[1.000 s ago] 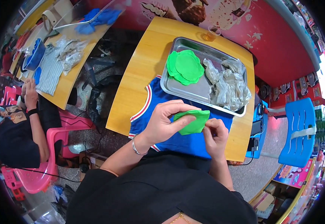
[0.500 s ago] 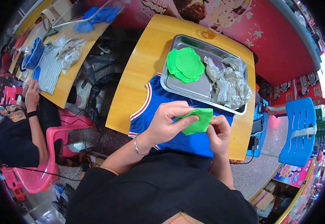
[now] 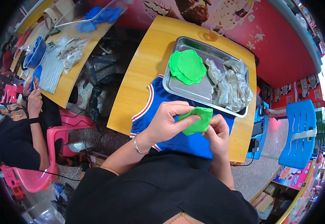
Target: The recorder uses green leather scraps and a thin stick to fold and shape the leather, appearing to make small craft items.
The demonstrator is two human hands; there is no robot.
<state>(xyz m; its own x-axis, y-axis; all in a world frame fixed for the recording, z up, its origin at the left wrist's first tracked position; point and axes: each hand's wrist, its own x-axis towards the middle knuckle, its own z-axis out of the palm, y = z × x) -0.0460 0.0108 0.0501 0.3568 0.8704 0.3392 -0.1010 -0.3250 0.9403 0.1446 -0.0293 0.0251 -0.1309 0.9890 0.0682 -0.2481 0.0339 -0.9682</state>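
Observation:
A small green piece of soft, fabric-like material is held between my two hands. My left hand has thumb and fingers closed on its left part. At the lower right edge my right hand pinches it with curled fingers. Beneath them a blue garment with red and white trim lies on the wooden table. Beyond it a steel tray holds stacked green scallop-edged rounds at the left and several crumpled plastic bags of greyish material at the right.
A cup of amber drink stands behind the tray. At left, a co-worker on a pink chair works at a second table with a blue basin. A blue chair is at right, a pink wall behind.
My hands and the green piece have shifted slightly right since a second ago, still gripping it. The co-worker's hands have changed position and now hold a thin stick and something blue.

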